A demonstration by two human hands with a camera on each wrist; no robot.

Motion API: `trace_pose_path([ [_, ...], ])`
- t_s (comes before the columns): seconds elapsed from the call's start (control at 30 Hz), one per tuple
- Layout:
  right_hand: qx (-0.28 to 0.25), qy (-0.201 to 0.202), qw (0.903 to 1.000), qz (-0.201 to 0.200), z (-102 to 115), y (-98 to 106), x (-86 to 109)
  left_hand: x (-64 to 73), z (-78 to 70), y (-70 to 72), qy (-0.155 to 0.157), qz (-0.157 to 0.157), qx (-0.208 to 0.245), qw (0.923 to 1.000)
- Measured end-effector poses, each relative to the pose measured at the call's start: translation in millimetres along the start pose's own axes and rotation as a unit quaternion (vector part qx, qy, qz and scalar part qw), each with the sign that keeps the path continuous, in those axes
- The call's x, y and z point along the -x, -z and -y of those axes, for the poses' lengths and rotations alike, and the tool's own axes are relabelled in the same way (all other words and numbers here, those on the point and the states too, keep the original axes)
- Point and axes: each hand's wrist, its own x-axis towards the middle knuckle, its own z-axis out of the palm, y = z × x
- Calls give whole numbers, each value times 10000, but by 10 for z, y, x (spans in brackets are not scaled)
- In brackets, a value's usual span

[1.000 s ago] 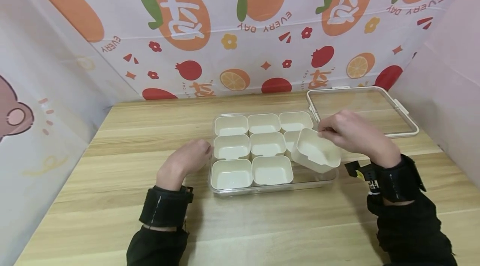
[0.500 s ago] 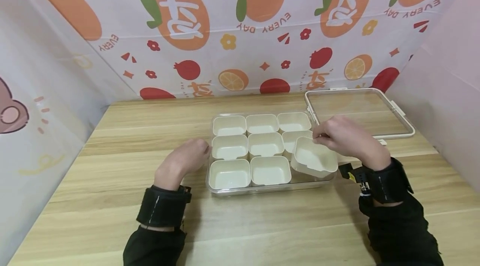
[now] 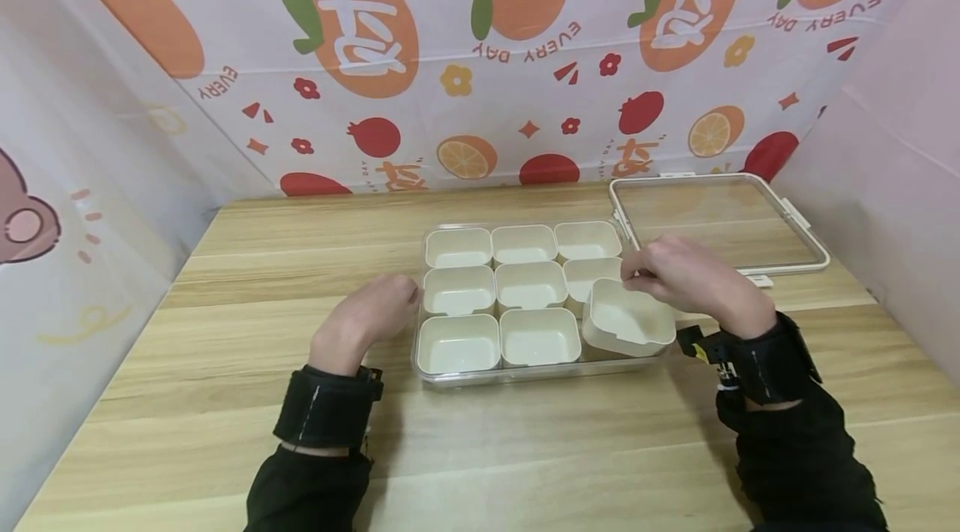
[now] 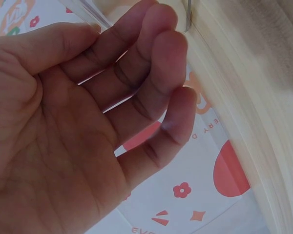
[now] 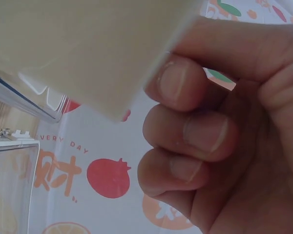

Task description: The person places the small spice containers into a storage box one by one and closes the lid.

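Note:
A clear plastic box (image 3: pixel 495 379) on the table holds rows of small cream bins (image 3: pixel 459 343). My left hand (image 3: pixel 367 319) holds the box's left edge; in the left wrist view its fingers (image 4: pixel 168 61) curl near a clear wall, with the exact contact out of frame. My right hand (image 3: pixel 693 282) pinches the back rim of one cream bin (image 3: pixel 628 319), which sits tilted at the box's front right corner, higher than its neighbours. In the right wrist view this bin (image 5: pixel 88 48) fills the upper left, beside the curled fingers (image 5: pixel 173 85).
Behind my right hand, a clear lid (image 3: pixel 720 215) with a white frame lies at the table's back right. A fruit-print cloth (image 3: pixel 525 115) hangs behind the wooden table (image 3: pixel 247 332), with pale cloths at both sides.
My right hand has moved slightly left and lowered the tilted bin towards the box's front right corner. The left hand has stayed at the box's left edge.

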Motion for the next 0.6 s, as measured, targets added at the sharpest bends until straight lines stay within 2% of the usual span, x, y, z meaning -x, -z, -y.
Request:
trace_pose_path([
  [0.13,70,20,10000,-49,-3,-30,7,-14,7,-9,0,-21,-58,10000],
  [0.6,20,-74,9997,222,29,-115,-52,-30,14,-3,-58,-14,-88,9999],
])
